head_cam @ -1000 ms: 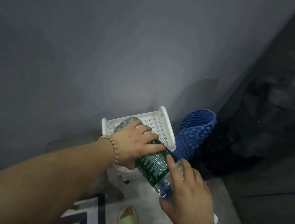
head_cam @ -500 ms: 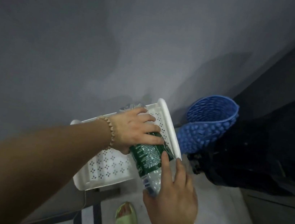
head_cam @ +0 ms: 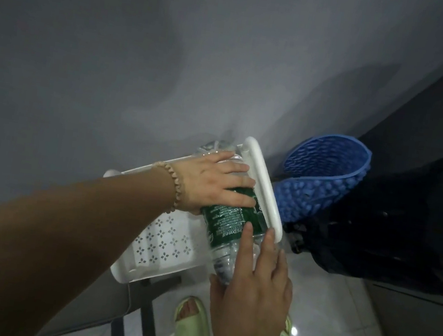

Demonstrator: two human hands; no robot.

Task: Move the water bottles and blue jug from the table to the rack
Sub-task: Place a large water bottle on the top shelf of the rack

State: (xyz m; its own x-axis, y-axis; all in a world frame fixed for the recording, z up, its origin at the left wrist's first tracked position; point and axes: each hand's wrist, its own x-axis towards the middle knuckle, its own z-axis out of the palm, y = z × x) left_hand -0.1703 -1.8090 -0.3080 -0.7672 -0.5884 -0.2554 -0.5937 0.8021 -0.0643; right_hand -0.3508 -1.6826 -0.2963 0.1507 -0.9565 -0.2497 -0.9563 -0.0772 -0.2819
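A: Background first?

B: A grey wall (head_cam: 174,47) is seen filling most of the view. A pale tiled floor (head_cam: 324,296) lies below it, and a dark bag (head_cam: 404,236) is slumped at right. The light is dim.

A: Next biggest?

B: A white perforated rack shelf (head_cam: 164,245) is set against the wall, with a raised rim along its right side. A blue studded basket (head_cam: 323,187) is stood just beside that rim. No jug shape can be confirmed on it.

A: Task thing?

B: A water bottle (head_cam: 228,220) of clear plastic with a green label is laid on its side on the shelf. It is pressed against the right rim, base toward the wall, neck end overhanging the front edge.

A: Hands?

B: The left hand (head_cam: 212,183) is clamped over the bottle's upper body, fingers curled round it. A bead bracelet (head_cam: 175,187) is worn at that wrist. The right hand (head_cam: 258,281) is kept apart from the left, at the neck end. Its fingers are laid nearly straight along the bottle, one fingertip touching the rim. Support, not a clamp, is judged there.

A: Handling?

B: The thin walls are judged soft and easily dented. The smooth plastic may be slippery, and the round body is likely to roll. The fill level cannot be told, so the weight is left open. A hold is best taken round the labelled middle, with the second hand under the neck.

A: Anything smaller?

B: A green slide sandal (head_cam: 191,331) is seen on a foot below.
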